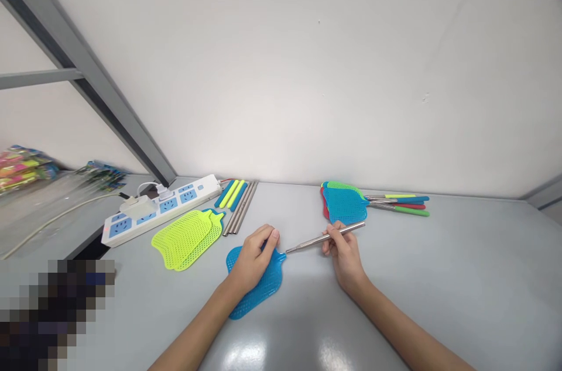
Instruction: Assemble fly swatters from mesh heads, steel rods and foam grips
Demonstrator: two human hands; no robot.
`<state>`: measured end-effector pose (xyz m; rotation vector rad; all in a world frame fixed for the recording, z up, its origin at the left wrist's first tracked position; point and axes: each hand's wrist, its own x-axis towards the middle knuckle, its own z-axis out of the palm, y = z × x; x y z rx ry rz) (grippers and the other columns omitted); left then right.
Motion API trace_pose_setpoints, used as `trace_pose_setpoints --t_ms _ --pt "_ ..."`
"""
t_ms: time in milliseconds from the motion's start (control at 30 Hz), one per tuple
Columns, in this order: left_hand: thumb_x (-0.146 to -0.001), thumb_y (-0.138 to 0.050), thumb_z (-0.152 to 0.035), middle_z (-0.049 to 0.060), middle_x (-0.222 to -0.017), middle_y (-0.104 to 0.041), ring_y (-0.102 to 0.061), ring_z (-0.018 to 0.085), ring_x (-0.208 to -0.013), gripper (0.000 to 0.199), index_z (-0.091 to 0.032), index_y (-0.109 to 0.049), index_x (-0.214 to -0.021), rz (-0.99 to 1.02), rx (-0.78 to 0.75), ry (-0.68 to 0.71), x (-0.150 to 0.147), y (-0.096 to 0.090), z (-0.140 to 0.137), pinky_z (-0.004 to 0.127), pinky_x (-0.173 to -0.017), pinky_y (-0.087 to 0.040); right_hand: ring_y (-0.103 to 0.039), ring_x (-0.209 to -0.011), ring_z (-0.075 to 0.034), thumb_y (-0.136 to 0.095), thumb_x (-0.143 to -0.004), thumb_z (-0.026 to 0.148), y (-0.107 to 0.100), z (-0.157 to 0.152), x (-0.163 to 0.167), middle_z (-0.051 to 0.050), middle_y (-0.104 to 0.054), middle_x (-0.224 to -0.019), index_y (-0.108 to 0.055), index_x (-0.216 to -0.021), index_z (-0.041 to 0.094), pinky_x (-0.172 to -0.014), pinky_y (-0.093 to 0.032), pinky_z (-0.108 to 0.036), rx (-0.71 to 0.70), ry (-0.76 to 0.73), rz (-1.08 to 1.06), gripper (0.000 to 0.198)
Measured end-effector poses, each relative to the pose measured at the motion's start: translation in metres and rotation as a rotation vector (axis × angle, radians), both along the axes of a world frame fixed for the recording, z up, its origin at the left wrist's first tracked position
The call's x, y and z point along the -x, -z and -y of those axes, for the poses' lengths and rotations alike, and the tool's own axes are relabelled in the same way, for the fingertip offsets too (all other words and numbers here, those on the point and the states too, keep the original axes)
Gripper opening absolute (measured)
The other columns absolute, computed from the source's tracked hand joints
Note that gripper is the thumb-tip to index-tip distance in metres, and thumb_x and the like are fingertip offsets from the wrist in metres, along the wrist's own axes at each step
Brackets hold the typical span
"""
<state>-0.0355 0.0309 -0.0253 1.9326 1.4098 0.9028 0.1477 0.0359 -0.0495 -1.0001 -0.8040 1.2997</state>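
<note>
My left hand (252,260) is closed on a blue fly swatter head (266,289), low over the grey table, with its neck pointing right. Between the thumb and fingers of my right hand (346,254) is a slim metal telescopic rod (316,240), slanting down to the left. The rod's thin end meets the neck of the blue head; how deep it sits there I cannot tell. Left of my hands lie yellow swatter heads (182,237), several bare metal rods (242,210), and blue and yellow handle grips (232,194).
Swatters with rods and coloured handles (346,206) lie stacked at the back right, near the wall (307,67). A white power strip (175,207) with plugs stands at the left. Beyond it are plastic-wrapped packages (26,169) and a grey metal frame (100,84).
</note>
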Motion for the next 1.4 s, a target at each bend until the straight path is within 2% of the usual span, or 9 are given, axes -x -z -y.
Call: trace_pose_setpoints --t_ms 867,1067,1400 --pt "-0.083 -0.035 -0.028 -0.001 -0.062 -0.045 -0.044 0.011 -0.059 0.027 -0.017 -0.046 -0.061 -0.068 -0.121 -0.014 -0.0016 0.0028 0.0008 0.023 -0.059 -0.036 -0.039 -0.044 -0.007 -0.050 -0.075 0.029 0.0002 -0.0011 -0.0033 0.005 -0.046 -0.047 -0.045 -0.060 0.018 -0.047 -0.031 -0.020 -0.048 -0.135 0.014 0.020" --pt "-0.080 -0.040 -0.029 -0.001 -0.065 -0.045 -0.045 0.011 -0.062 0.020 -0.017 -0.050 -0.067 -0.106 -0.134 0.051 -0.0053 0.0013 0.0036 0.023 -0.059 -0.037 -0.043 -0.046 -0.008 -0.048 -0.076 0.032 0.0009 -0.0016 -0.0027 0.003 -0.049 -0.049 -0.049 -0.063 0.017 -0.048 -0.034 -0.021 -0.064 -0.176 0.042 0.020" --pt "-0.081 -0.042 -0.029 -0.001 -0.065 -0.045 -0.045 0.010 -0.061 0.019 -0.017 -0.053 -0.070 -0.183 -0.178 0.080 -0.0055 0.0073 0.0015 0.022 -0.059 -0.036 -0.049 -0.045 -0.009 -0.050 -0.075 0.031 -0.0006 -0.0016 -0.0053 0.002 -0.050 -0.048 -0.052 -0.063 0.015 -0.045 -0.040 -0.021 -0.072 -0.178 0.028 0.020"
